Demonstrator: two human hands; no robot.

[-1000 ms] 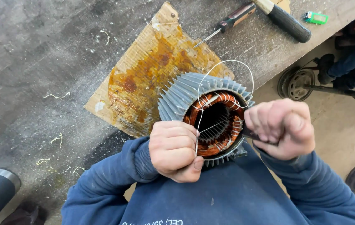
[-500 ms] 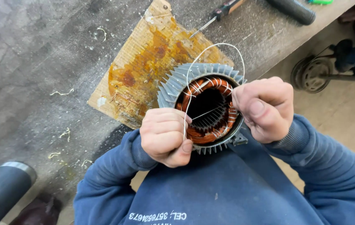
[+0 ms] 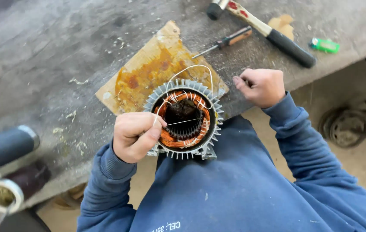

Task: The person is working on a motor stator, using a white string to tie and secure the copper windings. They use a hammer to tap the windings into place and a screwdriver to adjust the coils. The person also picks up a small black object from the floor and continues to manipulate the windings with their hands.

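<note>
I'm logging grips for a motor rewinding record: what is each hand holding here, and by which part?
The left hand pinches the thin white cord near one end, at the rim of the finned motor stator. The right hand is fisted; whether it grips the cord cannot be told.
</note>
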